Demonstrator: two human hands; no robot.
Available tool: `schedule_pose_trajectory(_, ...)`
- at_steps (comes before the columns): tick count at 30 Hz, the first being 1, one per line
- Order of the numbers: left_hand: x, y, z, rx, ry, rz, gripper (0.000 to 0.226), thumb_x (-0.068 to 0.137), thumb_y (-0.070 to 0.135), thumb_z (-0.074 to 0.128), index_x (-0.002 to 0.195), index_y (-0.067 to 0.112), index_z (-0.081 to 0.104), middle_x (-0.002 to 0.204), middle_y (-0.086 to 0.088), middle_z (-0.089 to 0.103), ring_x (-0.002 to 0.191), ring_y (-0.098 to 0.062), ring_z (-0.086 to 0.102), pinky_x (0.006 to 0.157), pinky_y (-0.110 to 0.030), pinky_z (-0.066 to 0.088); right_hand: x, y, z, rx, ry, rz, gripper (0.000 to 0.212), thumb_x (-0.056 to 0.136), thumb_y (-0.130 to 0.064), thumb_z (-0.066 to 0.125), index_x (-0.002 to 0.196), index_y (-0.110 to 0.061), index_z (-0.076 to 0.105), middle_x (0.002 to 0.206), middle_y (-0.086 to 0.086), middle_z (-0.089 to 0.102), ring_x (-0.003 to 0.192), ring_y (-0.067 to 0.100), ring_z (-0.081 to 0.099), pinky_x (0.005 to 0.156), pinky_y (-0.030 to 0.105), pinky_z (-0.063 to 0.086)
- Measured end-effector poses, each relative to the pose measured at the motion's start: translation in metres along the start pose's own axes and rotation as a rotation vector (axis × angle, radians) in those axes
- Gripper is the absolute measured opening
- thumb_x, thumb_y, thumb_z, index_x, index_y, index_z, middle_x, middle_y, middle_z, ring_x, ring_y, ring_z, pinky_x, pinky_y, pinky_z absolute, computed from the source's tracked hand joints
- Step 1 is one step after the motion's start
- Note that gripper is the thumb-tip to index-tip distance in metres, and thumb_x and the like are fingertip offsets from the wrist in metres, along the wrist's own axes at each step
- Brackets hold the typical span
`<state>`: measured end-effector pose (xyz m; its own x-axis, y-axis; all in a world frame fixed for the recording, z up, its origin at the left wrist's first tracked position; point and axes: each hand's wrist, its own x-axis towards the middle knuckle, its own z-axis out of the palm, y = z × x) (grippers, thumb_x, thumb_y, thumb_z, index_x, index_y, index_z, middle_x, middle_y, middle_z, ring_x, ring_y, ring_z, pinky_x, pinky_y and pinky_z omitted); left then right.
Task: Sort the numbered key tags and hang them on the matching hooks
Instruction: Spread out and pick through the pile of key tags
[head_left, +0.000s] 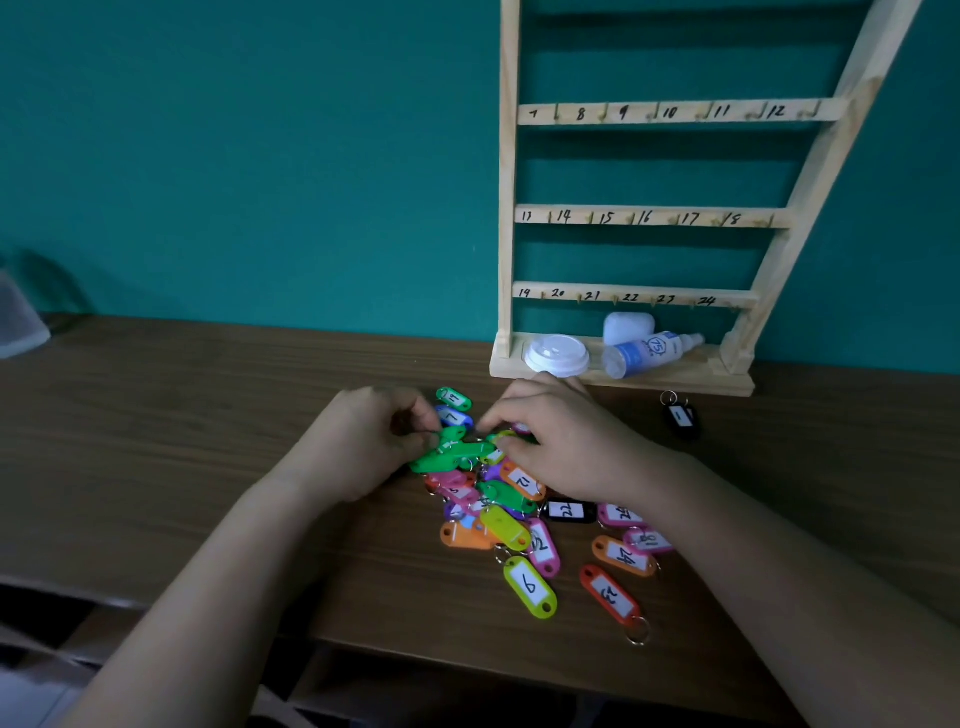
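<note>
Several coloured key tags lie in a heap on the brown table. My left hand pinches the ring end of a green tag at the heap's far side. My right hand has curled fingers on a yellow-green tag beside it; that grip is partly hidden. A wooden hook rack stands against the teal wall, with rails numbered 7–12, 13–18 and 19–24; its hooks are bare. A black tag marked 1 lies apart at the right.
On the rack's base shelf sit a white cup lid, a spray bottle and a white case. A pale translucent object is at the far left. The table's front edge runs close to me.
</note>
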<state>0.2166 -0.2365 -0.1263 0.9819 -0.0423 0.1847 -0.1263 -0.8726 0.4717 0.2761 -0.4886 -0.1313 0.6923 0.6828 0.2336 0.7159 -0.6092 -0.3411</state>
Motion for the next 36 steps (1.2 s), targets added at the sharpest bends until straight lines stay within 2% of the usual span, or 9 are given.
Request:
schedule_pose_trajectory(3, 0.0, -0.007, -0.004, -0.065, 0.04, -0.035, 0.013, 0.09, 0.026, 0.079, 0.098, 0.036, 0.075, 0.09, 0.022, 0.074, 0.09, 0.009, 0.065, 0.076, -0.003, 0.042, 0.003, -0.001, -0.002, 0.035, 0.033, 0.019, 0.022, 0.102, -0.032, 0.065, 0.121, -0.037, 0.074, 0.111, -0.019, 0.062, 0.118, 0.005, 0.049, 0.109, 0.04, 0.036)
schedule_pose_trajectory(6, 0.004, -0.01, -0.006, -0.07, 0.079, -0.076, 0.025, 0.091, 0.014, 0.071, 0.106, 0.034, 0.076, 0.099, 0.019, 0.072, 0.095, 0.002, 0.064, 0.085, -0.017, 0.047, 0.009, -0.004, -0.002, 0.033, 0.044, 0.032, 0.021, 0.103, -0.03, 0.064, 0.12, -0.036, 0.074, 0.108, -0.017, 0.06, 0.112, 0.006, 0.051, 0.108, 0.043, 0.037)
schedule_pose_trajectory(9, 0.008, -0.011, -0.001, -0.002, 0.086, -0.06, 0.038, 0.09, 0.007, 0.065, 0.114, 0.033, 0.076, 0.104, 0.021, 0.062, 0.099, -0.004, 0.056, 0.087, -0.016, 0.038, 0.018, -0.008, -0.001, 0.021, 0.028, 0.013, 0.036, 0.106, -0.015, 0.054, 0.129, -0.036, 0.072, 0.12, -0.017, 0.06, 0.121, 0.008, 0.049, 0.11, 0.043, 0.033)
schedule_pose_trajectory(12, 0.009, -0.009, 0.004, 0.01, 0.086, -0.017, 0.045, 0.091, 0.004, 0.063, 0.123, 0.033, 0.075, 0.109, 0.021, 0.059, 0.103, -0.004, 0.053, 0.091, -0.018, 0.037, 0.024, -0.012, 0.003, -0.003, -0.039, -0.016, 0.052, 0.103, -0.002, 0.048, 0.137, -0.036, 0.069, 0.134, -0.02, 0.06, 0.126, 0.011, 0.044, 0.11, 0.043, 0.029)
schedule_pose_trajectory(17, 0.012, -0.015, 0.01, 0.039, 0.099, 0.049, 0.031, 0.095, 0.013, 0.071, 0.112, 0.037, 0.079, 0.109, 0.016, 0.071, 0.102, -0.01, 0.065, 0.091, -0.025, 0.048, 0.023, -0.008, 0.006, -0.112, -0.09, -0.035, 0.055, 0.1, 0.0, 0.046, 0.136, -0.035, 0.07, 0.14, -0.023, 0.059, 0.123, 0.015, 0.044, 0.107, 0.046, 0.031)
schedule_pose_trajectory(22, 0.013, -0.017, 0.006, 0.075, 0.106, 0.032, 0.02, 0.092, 0.024, 0.076, 0.107, 0.037, 0.081, 0.108, 0.018, 0.072, 0.1, -0.005, 0.066, 0.085, -0.018, 0.042, 0.017, -0.003, -0.002, -0.154, -0.059, -0.015, 0.044, 0.105, -0.01, 0.049, 0.135, -0.032, 0.072, 0.139, -0.02, 0.061, 0.124, 0.011, 0.043, 0.106, 0.041, 0.03)
schedule_pose_trajectory(25, 0.012, -0.016, 0.004, 0.081, 0.106, 0.035, 0.024, 0.09, 0.024, 0.077, 0.11, 0.037, 0.08, 0.11, 0.019, 0.071, 0.1, -0.003, 0.065, 0.088, -0.018, 0.043, 0.015, 0.001, -0.003, -0.164, -0.046, 0.01, 0.041, 0.106, -0.014, 0.05, 0.136, -0.031, 0.071, 0.137, -0.019, 0.061, 0.124, 0.012, 0.042, 0.106, 0.04, 0.03)
schedule_pose_trajectory(29, 0.011, -0.013, 0.004, 0.03, 0.096, 0.057, 0.022, 0.09, 0.024, 0.08, 0.106, 0.039, 0.079, 0.102, 0.023, 0.067, 0.095, 0.002, 0.062, 0.083, -0.013, 0.042, 0.014, 0.003, -0.001, -0.116, -0.003, 0.028, 0.038, 0.106, -0.015, 0.052, 0.133, -0.032, 0.072, 0.129, -0.016, 0.062, 0.123, 0.012, 0.044, 0.106, 0.04, 0.031)
schedule_pose_trajectory(36, 0.015, -0.011, 0.005, 0.058, 0.051, -0.046, 0.012, 0.092, 0.031, 0.079, 0.102, 0.038, 0.076, 0.105, 0.016, 0.062, 0.098, -0.005, 0.057, 0.082, -0.02, 0.039, 0.015, 0.0, 0.001, 0.011, 0.069, 0.045, 0.02, 0.104, -0.026, 0.062, 0.117, -0.035, 0.074, 0.111, -0.015, 0.058, 0.113, 0.007, 0.045, 0.107, 0.042, 0.034)
